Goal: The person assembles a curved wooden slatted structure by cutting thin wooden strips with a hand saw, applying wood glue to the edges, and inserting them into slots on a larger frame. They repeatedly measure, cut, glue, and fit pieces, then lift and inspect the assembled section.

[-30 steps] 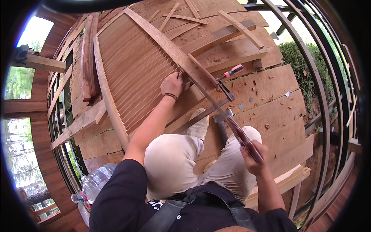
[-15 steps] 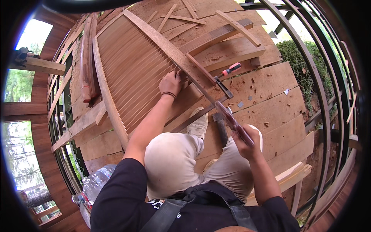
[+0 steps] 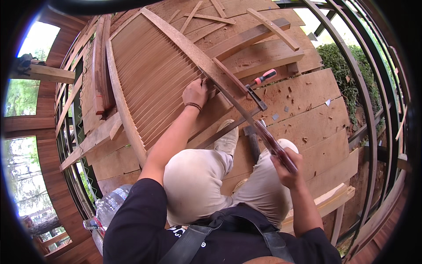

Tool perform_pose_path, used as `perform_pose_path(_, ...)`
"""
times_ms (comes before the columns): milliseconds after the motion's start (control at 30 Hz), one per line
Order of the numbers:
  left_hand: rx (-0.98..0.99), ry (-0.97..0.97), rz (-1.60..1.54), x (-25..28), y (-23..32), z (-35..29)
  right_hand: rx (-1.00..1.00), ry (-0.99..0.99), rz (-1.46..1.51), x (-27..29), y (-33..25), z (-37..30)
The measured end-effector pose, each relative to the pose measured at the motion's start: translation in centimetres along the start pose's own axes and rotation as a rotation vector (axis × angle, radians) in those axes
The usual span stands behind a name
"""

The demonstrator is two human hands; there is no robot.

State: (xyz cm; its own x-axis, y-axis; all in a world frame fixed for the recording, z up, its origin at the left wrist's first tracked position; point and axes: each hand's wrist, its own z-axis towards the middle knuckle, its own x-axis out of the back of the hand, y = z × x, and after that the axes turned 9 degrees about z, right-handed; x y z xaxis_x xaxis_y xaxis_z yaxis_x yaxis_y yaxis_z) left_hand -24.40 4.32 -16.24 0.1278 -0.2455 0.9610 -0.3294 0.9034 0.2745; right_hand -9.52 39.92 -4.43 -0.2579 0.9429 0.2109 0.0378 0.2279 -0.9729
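Plank deck (image 3: 323, 86) scattered with wood chips, dark metal railing (image 3: 361, 88) to the right, greenery beyond. Slatted wooden panel (image 3: 151, 66) lies ahead and left of the seated person, its near right corner over a thick timber (image 3: 215, 110); a clamp with a red-and-black handle (image 3: 265, 76) sits by that corner. Change over the last half second: right hand (image 3: 286, 168) and long-bladed tool (image 3: 260, 128) drawn back toward the body, more blade now showing past the panel's long side rail (image 3: 184, 42). Reads as the return part of a back-and-forth stroke, probably sawing; cut itself not visible. Pose: right fist closed round the dark wooden handle, forearm angled up from lower right, blade slanting up-left to the rail. Left arm reaches forward, left hand (image 3: 195, 92) curled against the slat ends beside the rail; fingertips hidden, so its grip is unclear.
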Motion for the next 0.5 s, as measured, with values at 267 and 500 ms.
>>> perform_pose_path(267,-0.017,0.019,0.006,0.0,-0.1,0.2,0.04,0.006,-0.043,-0.4,-0.7,1.3)
perform_pose_path(500,0.052,-0.043,0.018,0.4,0.5,0.7,0.012,0.006,-0.04,-1.3,-1.0,1.8)
